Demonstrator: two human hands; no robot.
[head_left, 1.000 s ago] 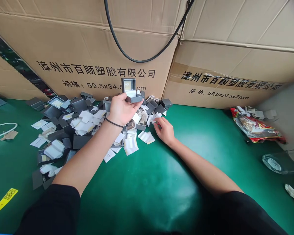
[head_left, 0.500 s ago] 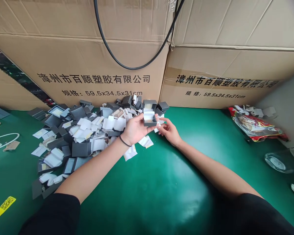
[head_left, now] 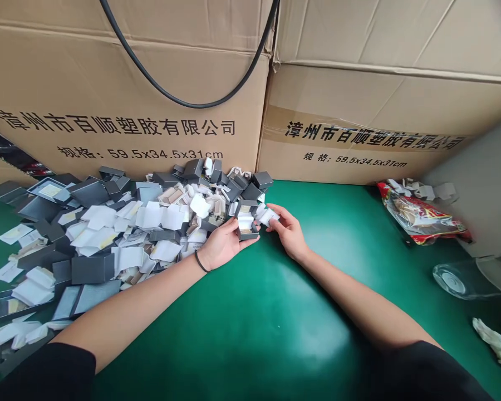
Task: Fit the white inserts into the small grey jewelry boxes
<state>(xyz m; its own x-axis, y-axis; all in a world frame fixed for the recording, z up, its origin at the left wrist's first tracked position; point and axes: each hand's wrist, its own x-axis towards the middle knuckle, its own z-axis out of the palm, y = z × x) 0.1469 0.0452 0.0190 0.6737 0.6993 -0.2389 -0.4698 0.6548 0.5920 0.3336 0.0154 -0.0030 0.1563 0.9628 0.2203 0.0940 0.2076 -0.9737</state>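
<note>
My left hand [head_left: 223, 245] grips a small dark grey jewellery box [head_left: 247, 209] by its side, with the lid standing up and a white lining showing inside. Just to its right, my right hand [head_left: 290, 231] pinches a small white card [head_left: 269, 216] between thumb and fingers. The card is close to the box's right edge; whether they touch I cannot tell. Beyond and left of my left hand spreads a heap of dark boxes [head_left: 92, 269] and folded white card pieces [head_left: 96, 217].
Large cardboard cartons [head_left: 338, 100] line the back of the green table [head_left: 234, 334]. A black cable [head_left: 196, 104] hangs in front of them. To the right are a red plastic bag [head_left: 421, 214], a clear container [head_left: 455, 278] and a crumpled white scrap [head_left: 495, 342].
The view has shifted right. The box is lower, nearer the table's front, still in my left hand. My right hand now holds a white card, more plainly seen beside the box.
</note>
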